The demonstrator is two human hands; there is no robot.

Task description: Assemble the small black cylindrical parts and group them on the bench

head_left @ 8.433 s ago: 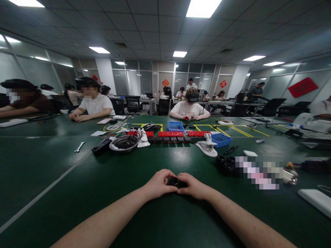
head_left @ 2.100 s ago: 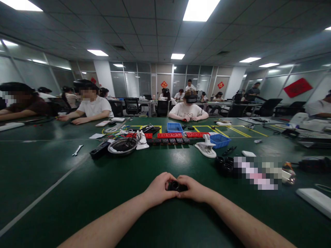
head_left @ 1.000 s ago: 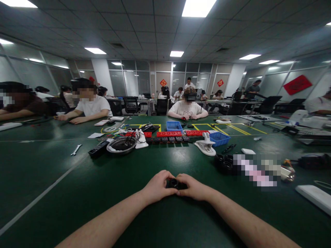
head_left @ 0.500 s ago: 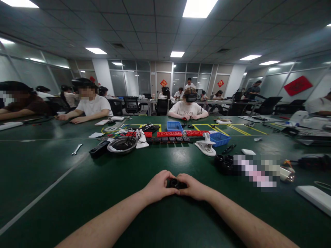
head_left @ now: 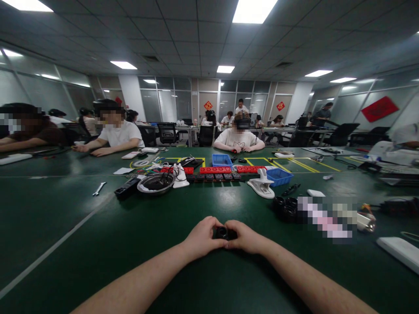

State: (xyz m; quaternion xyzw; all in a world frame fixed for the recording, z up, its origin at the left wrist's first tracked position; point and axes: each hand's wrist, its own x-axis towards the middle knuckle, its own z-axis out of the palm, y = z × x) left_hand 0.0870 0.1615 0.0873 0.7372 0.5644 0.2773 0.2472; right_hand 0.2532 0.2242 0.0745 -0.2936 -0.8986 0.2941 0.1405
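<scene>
A small black part with a round, ring-like opening point(head_left: 222, 232) is held between my two hands, low over the green table point(head_left: 157, 226). From its left side my left hand point(head_left: 203, 235) grips it with thumb and fingers curled round. My right hand point(head_left: 244, 237) closes on it from the right, and the fingertips of both hands nearly meet. Much of the part is covered by my fingers, so its exact kind cannot be made out. Several black round parts point(head_left: 288, 208) lie together to the right of my hands.
Beyond my hands lie a white clip base point(head_left: 262, 185), blue trays point(head_left: 279, 176), red socket strips point(head_left: 218, 169), a metal bowl point(head_left: 156, 185) with cables and a black box point(head_left: 127, 187). A wrench point(head_left: 99, 189) is at left, a white slab point(head_left: 399, 254) at right. People sit around the table.
The view has shifted very slightly. Both hands keep their hold on the black part, with hardly any visible movement of the fingers.
</scene>
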